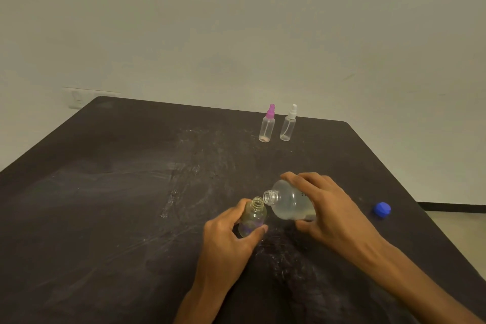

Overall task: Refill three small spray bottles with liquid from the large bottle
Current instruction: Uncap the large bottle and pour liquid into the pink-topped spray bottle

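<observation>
Head view, scuffed dark table point(131, 192), pale wall point(236, 21)

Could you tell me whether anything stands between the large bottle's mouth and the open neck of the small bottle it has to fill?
Nothing visible does. The large bottle, tilted in the right hand, has its uncapped mouth right beside the open neck of the small bottle held by the left hand.

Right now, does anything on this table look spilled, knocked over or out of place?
Nothing spilled that I can see. The blue cap lies loose near the table's right edge, where it could roll off. The two capped spray bottles stand upright at the back. The table's whitish smears look like dry scuffs, not liquid.
</observation>
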